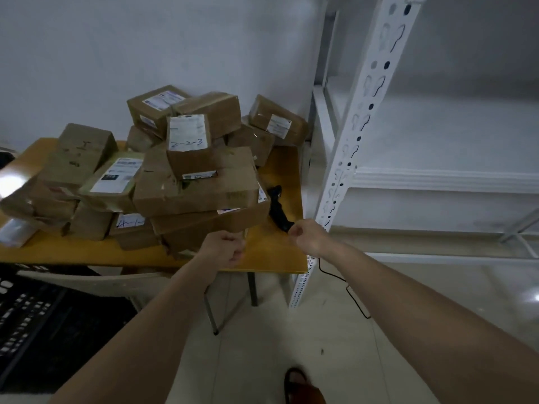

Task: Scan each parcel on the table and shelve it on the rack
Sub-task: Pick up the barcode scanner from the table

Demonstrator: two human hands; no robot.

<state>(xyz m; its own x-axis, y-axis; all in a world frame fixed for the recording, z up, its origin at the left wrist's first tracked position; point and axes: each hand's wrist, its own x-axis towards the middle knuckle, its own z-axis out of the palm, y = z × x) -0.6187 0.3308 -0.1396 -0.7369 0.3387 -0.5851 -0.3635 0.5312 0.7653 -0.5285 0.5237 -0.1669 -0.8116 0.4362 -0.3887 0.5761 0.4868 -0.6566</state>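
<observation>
1. Rack (364, 118): white metal, right of and beyond the right hand; its front post stands just beside that hand, shelves bare white.
2. Table (271, 252): yellow-topped, under both hands, its near edge just below them.
3. Parcels (192, 182): a heap of brown cardboard boxes stacked on the table, beyond and left of the left hand. Some carry white labels; one on top is marked "2-2-3".
4. Bottom box (210, 225) of the near stack: right in front of the left hand, its near corner at the fingers.
5. Scanner (277, 208): black, lying on the table between the box stack and the right hand, its near end at the fingertips.
6. Cable (344, 284): black, hangs below the right wrist off the table edge.
7. Left hand (224, 247): fingers curled, at the bottom box's corner; can't tell whether it grips.
8. Right hand (306, 236): fingers curled, pinching the scanner's near end.
</observation>
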